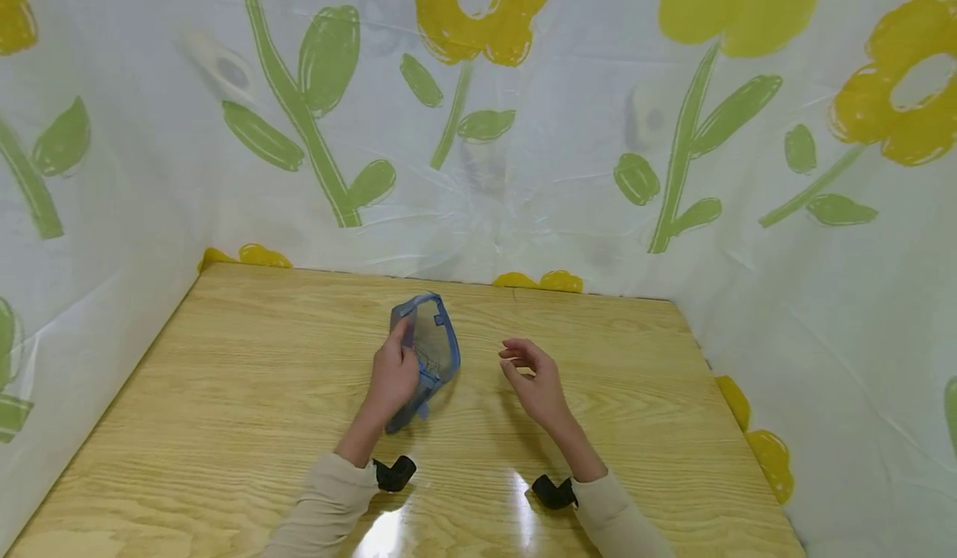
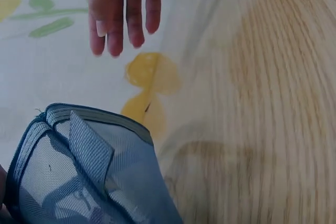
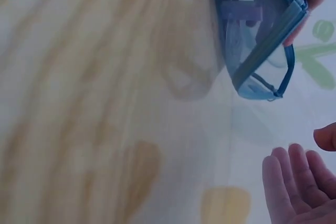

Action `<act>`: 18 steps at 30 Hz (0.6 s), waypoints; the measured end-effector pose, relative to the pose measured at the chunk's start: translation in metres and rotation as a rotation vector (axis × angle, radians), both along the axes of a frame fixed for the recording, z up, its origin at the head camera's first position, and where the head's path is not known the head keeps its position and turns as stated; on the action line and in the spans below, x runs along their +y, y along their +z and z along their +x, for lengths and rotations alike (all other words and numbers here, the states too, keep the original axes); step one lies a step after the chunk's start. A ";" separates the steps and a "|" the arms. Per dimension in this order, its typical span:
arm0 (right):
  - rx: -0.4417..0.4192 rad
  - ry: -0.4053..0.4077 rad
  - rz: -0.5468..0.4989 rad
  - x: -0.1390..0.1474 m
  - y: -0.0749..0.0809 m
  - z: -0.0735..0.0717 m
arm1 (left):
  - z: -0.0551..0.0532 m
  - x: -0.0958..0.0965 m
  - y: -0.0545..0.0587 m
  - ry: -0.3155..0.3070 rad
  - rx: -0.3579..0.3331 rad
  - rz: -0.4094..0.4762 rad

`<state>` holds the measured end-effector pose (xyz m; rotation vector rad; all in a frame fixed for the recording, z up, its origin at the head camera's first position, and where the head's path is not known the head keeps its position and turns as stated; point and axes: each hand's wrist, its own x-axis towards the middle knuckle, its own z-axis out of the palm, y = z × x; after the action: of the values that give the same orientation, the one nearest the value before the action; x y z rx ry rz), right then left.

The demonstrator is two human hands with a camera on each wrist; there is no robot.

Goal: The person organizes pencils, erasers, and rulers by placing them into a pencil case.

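Observation:
A blue see-through mesh zip pouch (image 1: 443, 344) is held up over the wooden table by my left hand (image 1: 395, 373), thumb laid along its near side. Its zipped mouth gapes toward the right. Through the wall in the right wrist view, a purplish item (image 3: 241, 11) shows, its kind unclear. The left wrist view has the pouch (image 2: 131, 163) at the lower left, with most of the left hand out of frame. My right hand (image 1: 534, 382) hovers right of the pouch, apart from it. Its fingers are loosely bent and nothing is in them.
The wooden table (image 1: 299, 350) is bordered by a white cloth (image 1: 553, 193) printed with yellow flowers, at the back and on both sides. Black wrist-worn devices, one at the left cuff (image 1: 395, 473) and one at the right (image 1: 553, 492), sit low over the table.

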<state>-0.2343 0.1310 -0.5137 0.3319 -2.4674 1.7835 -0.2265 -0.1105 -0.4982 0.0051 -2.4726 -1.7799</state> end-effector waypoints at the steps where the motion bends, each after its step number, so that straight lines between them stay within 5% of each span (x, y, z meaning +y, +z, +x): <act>1: -0.004 -0.001 0.003 0.003 -0.001 0.001 | 0.000 0.003 -0.001 0.000 0.015 -0.018; 8: 0.007 -0.016 0.057 0.017 -0.004 0.007 | -0.001 0.022 -0.006 -0.024 0.119 -0.203; 14: -0.006 -0.044 0.122 0.022 0.009 0.015 | 0.003 0.040 -0.005 -0.067 0.094 -0.369; 18: 0.008 -0.047 0.143 0.028 -0.001 0.012 | 0.004 0.048 -0.009 -0.088 0.116 -0.462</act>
<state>-0.2219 0.1590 -0.5144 0.2868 -2.5810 1.5895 -0.2223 -0.0623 -0.5076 -0.2347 -2.7655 -1.1548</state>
